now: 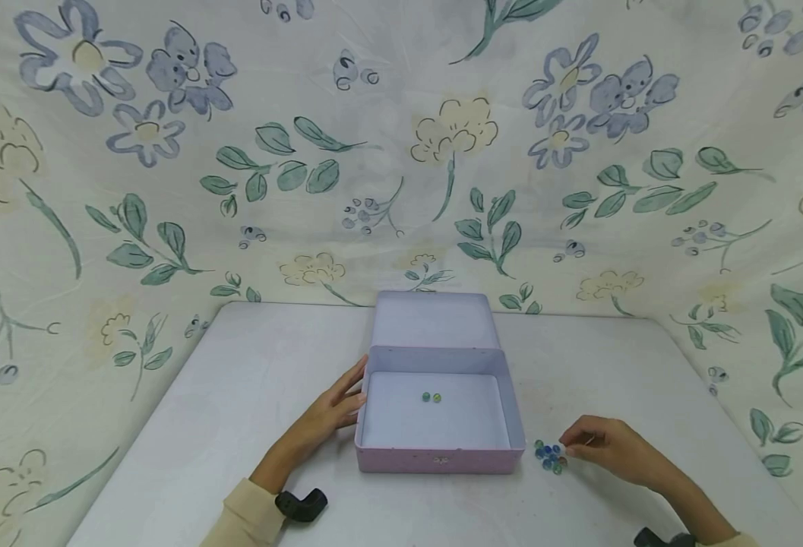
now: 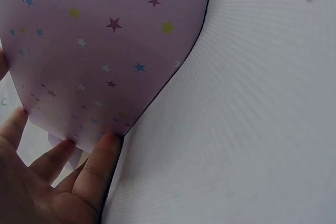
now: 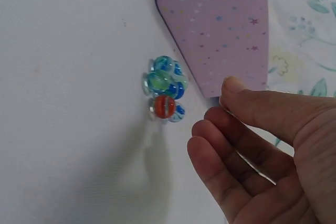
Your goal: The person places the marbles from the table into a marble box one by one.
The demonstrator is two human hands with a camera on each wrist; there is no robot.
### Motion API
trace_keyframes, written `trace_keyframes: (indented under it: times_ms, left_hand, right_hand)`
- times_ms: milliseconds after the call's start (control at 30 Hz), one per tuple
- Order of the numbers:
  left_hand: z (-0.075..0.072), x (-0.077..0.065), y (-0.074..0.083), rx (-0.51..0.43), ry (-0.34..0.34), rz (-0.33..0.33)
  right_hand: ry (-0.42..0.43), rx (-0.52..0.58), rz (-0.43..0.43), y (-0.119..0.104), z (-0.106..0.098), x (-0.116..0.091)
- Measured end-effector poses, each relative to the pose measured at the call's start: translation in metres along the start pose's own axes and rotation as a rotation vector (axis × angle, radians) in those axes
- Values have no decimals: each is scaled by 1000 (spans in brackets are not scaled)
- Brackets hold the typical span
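A lilac metal box [image 1: 440, 461] stands on the white table, its hinged lid [image 1: 434, 320] tipped back. Two green glass marbles [image 1: 431, 397] lie side by side on its floor. My left hand [image 1: 326, 418] rests its fingers against the box's left wall, which bears printed stars in the left wrist view. Just right of the box, several glass marbles [image 1: 548, 456] sit in a cluster, blue and green with a red-orange marble [image 3: 165, 107] among them. My right hand [image 1: 609, 448] hovers beside this cluster, thumb and fingers loosely bent and apart, with no marble visible between them.
The white table [image 1: 237, 380] spreads around the box. A flower-printed cloth [image 1: 387, 114] hangs behind and at both sides. Black wrist bands [image 1: 301, 505] are on both arms, below the hands.
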State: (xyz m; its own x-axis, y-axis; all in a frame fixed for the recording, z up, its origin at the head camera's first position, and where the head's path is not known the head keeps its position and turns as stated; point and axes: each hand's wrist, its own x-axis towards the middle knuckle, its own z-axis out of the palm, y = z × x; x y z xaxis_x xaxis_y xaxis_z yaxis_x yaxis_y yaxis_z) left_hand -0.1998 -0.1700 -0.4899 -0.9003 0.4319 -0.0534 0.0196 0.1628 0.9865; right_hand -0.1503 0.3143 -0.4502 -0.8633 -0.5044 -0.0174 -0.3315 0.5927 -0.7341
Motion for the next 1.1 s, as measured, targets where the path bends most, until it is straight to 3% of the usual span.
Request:
trace_keyframes:
  times_ms: [267, 433, 1100]
  left_hand:
    - [1, -2, 0, -6, 12, -13]
    - [1, -2, -2, -10, 3, -10]
    - [0, 0, -1, 2, 4, -7]
  right_hand:
    - [-40, 22, -68, 8, 10, -2]
    - [-28, -24, -116, 13, 16, -2]
    - [66, -142, -71, 14, 24, 0]
